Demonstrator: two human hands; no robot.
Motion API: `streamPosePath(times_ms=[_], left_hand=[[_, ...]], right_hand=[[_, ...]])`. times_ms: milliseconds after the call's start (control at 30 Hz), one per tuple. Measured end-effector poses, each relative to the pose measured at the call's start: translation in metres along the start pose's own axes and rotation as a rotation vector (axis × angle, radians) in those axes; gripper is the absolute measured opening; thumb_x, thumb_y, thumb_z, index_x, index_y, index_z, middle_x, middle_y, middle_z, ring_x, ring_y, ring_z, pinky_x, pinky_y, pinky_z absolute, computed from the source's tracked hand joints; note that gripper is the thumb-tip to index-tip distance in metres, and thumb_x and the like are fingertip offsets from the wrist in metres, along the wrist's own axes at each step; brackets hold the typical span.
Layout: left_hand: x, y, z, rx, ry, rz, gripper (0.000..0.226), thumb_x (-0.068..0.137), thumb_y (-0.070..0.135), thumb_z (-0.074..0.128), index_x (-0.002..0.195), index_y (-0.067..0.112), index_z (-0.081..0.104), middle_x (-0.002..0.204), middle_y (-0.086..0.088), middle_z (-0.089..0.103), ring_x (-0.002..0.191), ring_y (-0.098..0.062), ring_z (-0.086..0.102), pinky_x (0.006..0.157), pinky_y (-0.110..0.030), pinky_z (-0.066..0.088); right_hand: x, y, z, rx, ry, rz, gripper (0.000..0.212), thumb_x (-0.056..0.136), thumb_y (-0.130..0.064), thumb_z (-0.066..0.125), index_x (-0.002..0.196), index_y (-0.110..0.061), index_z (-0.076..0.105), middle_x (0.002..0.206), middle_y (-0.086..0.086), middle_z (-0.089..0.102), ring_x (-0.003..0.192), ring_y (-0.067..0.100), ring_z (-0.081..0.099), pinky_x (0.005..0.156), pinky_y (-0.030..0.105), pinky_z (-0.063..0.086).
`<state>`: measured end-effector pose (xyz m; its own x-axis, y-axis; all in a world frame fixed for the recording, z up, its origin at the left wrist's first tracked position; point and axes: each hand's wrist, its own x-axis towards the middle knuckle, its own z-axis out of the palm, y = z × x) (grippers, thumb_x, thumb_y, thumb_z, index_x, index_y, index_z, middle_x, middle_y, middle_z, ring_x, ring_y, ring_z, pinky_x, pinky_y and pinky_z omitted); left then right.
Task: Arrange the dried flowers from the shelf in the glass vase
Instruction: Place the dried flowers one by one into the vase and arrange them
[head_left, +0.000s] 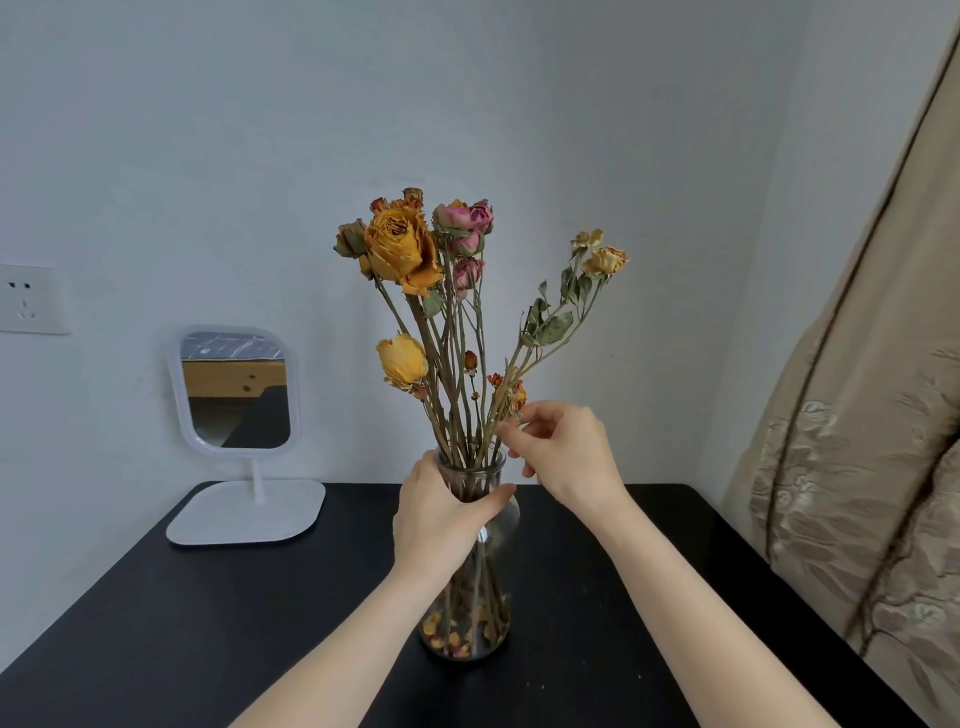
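Observation:
A clear glass vase (470, 631) stands on the black table (208, 623), with fallen petals at its bottom. Several dried flowers (402, 249) stand in it: yellow and orange roses at the left, pink buds in the middle, a pale leafy stem (550, 322) leaning right. My left hand (441, 514) is wrapped around the vase's neck. My right hand (561, 452) is just above the rim on the right, its thumb and forefinger pinching the lower part of the right-leaning stems.
A white stand mirror (236, 392) sits at the table's back left. A wall socket (31, 299) is on the left wall. A beige patterned curtain (857, 467) hangs along the table's right edge.

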<state>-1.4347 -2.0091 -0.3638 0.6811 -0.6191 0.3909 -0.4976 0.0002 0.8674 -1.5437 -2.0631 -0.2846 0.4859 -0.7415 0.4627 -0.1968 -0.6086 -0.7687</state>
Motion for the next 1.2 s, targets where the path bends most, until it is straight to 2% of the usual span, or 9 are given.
streamPosePath(times_ms=[167,367,500,633,767,900,1033,1133,1200], left_hand=[[0.002,-0.002,-0.001,-0.036,-0.032,-0.001,0.062,0.057,0.054,0.077,0.109,0.031,0.054,0.102,0.013,0.063,0.098,-0.008,0.059,0.084,-0.036,0.053],[0.005,-0.003,-0.01,-0.134,-0.154,0.022,0.049,0.058,0.046,0.081,0.099,0.044,0.055,0.099,0.019,0.065,0.098,-0.003,0.06,0.077,-0.019,0.047],[0.011,-0.005,-0.013,-0.025,-0.125,0.028,0.039,0.055,0.051,0.081,0.083,0.043,0.056,0.099,0.015,0.046,0.105,-0.01,0.048,0.091,-0.03,0.045],[0.013,-0.003,-0.021,-0.04,-0.167,0.001,0.048,0.05,0.052,0.082,0.088,0.038,0.056,0.098,0.01,0.047,0.097,-0.007,0.054,0.076,-0.02,0.046],[0.01,-0.004,-0.027,-0.117,-0.155,0.017,0.063,0.047,0.048,0.085,0.101,0.034,0.055,0.104,0.011,0.061,0.097,-0.005,0.059,0.083,-0.026,0.049],[0.007,-0.006,-0.032,-0.104,-0.152,0.021,0.055,0.056,0.043,0.083,0.1,0.039,0.051,0.1,0.019,0.061,0.095,0.003,0.055,0.071,-0.012,0.04],[0.008,-0.011,-0.035,-0.104,-0.175,-0.005,0.047,0.068,0.037,0.078,0.099,0.043,0.044,0.093,0.031,0.051,0.085,0.013,0.047,0.065,-0.005,0.032],[0.008,-0.015,-0.035,-0.146,-0.199,-0.034,0.044,0.073,0.032,0.075,0.097,0.047,0.042,0.094,0.031,0.05,0.084,0.014,0.047,0.063,-0.006,0.033],[0.006,-0.017,-0.034,-0.188,-0.215,-0.045,0.05,0.073,0.032,0.074,0.108,0.044,0.041,0.1,0.03,0.051,0.09,0.013,0.047,0.069,-0.008,0.034]], right_hand=[[-0.004,0.006,0.005,-0.015,-0.024,0.038,0.019,0.084,-0.028,0.068,0.067,-0.026,0.06,0.062,-0.004,0.059,0.052,0.007,0.052,0.05,0.013,0.041],[-0.005,0.006,0.005,-0.02,-0.063,0.016,0.017,0.084,-0.028,0.067,0.07,-0.028,0.059,0.064,-0.001,0.06,0.047,0.006,0.047,0.05,0.014,0.042],[-0.008,0.006,0.004,-0.008,-0.087,0.009,0.015,0.084,-0.025,0.068,0.072,-0.028,0.059,0.061,-0.003,0.058,0.04,0.001,0.048,0.043,0.007,0.039],[-0.009,0.007,-0.002,0.028,-0.107,-0.001,0.008,0.083,-0.026,0.069,0.081,-0.026,0.061,0.062,-0.002,0.06,0.037,0.0,0.048,0.043,0.008,0.04],[-0.009,0.009,-0.003,0.03,-0.107,-0.004,0.007,0.084,-0.027,0.069,0.079,-0.028,0.063,0.063,-0.002,0.061,0.037,0.0,0.048,0.043,0.009,0.04],[-0.01,0.012,0.0,0.033,-0.109,-0.008,0.008,0.084,-0.027,0.068,0.078,-0.028,0.063,0.058,-0.006,0.06,0.037,0.0,0.048,0.042,0.008,0.039],[-0.015,0.024,-0.002,-0.008,-0.109,0.014,0.007,0.085,-0.03,0.066,0.079,-0.028,0.062,0.058,-0.006,0.059,0.039,0.001,0.049,0.042,0.01,0.039],[-0.023,0.041,-0.008,-0.026,-0.093,0.068,0.007,0.085,-0.031,0.066,0.087,-0.024,0.065,0.066,-0.003,0.063,0.046,0.002,0.052,0.043,0.011,0.041],[-0.029,0.053,-0.01,-0.015,-0.136,0.107,0.018,0.084,-0.032,0.067,0.098,-0.023,0.064,0.081,-0.002,0.066,0.062,0.004,0.058,0.051,0.013,0.047]])
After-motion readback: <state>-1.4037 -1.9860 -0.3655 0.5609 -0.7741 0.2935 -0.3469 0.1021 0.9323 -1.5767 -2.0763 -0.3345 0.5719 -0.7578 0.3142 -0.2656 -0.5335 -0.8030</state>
